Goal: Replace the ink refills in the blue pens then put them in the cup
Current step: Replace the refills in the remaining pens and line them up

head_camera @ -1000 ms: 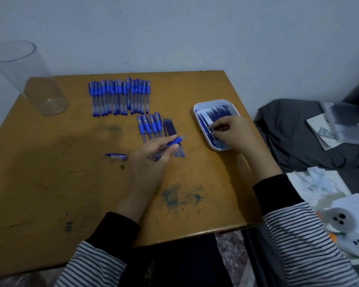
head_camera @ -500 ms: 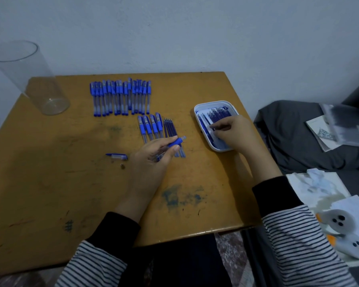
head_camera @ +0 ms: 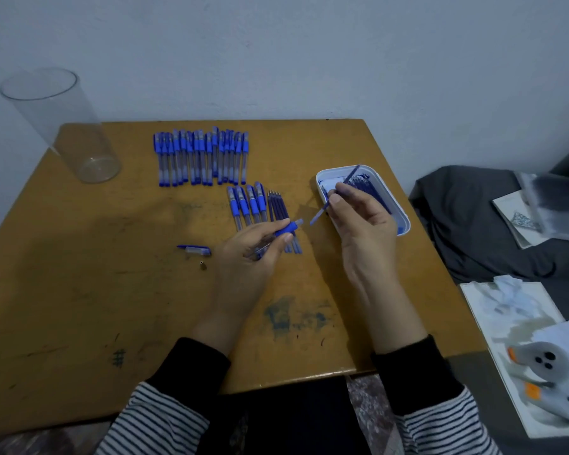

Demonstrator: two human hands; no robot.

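My left hand (head_camera: pixel 247 257) grips an open blue pen barrel (head_camera: pixel 284 229), its blue grip end pointing right. My right hand (head_camera: pixel 362 224) pinches a thin blue ink refill (head_camera: pixel 319 215) lifted above the white tray (head_camera: pixel 403 218), its lower tip a short gap from the barrel's open end. More refills lie in the tray. A row of several capped blue pens (head_camera: pixel 201 159) lies at the back of the wooden table (head_camera: pixel 79 307). Several more pens (head_camera: pixel 247 205) and loose refills (head_camera: pixel 278 205) lie in front of them. The clear plastic cup (head_camera: pixel 63 126) stands at the back left, with nothing in it.
A blue pen cap (head_camera: pixel 194 249) and a small metal tip (head_camera: pixel 203 266) lie left of my left hand. To the right of the table sit dark fabric (head_camera: pixel 473 224), papers (head_camera: pixel 519 211) and two white controllers (head_camera: pixel 539 359).
My right hand has lifted out of the tray with one refill and swung it toward the barrel. My left hand stayed about in place with the barrel.
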